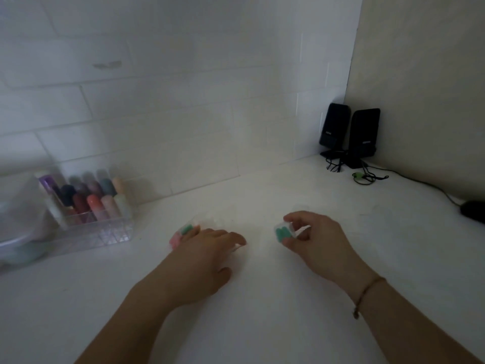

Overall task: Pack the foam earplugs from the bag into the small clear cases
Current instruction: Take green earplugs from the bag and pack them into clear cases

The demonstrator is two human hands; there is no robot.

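The right hand [312, 237] had its grip closed on a small clear plastic case [284, 231], thumb and fingertips pinching it just above the white worktop [262, 324], with green foam earplugs [282, 233] showing through its wall. A thin brown bracelet [366, 294] circled that wrist. To the left of this grip, a short way apart, the left hand [207, 254] lay low over the worktop with its fingers stretched forward and relaxed, holding nothing that could be made out; something clear seemed to lie under its fingertips, too blurred to name. Just beyond its knuckles sat a loose clear bag [183, 232] with pink and green foam earplugs inside. Further left stood a clear acrylic organiser [105, 229] holding upright pastel and dark tubes [91, 198], and beside it a cloudy plastic container [21, 219] at the picture's edge. Far to the right of the grip, in the corner against the wall, stood two black speakers [350, 132] with trailing cables [420, 181], and a dark computer mouse [473, 211] lay nearer the edge.
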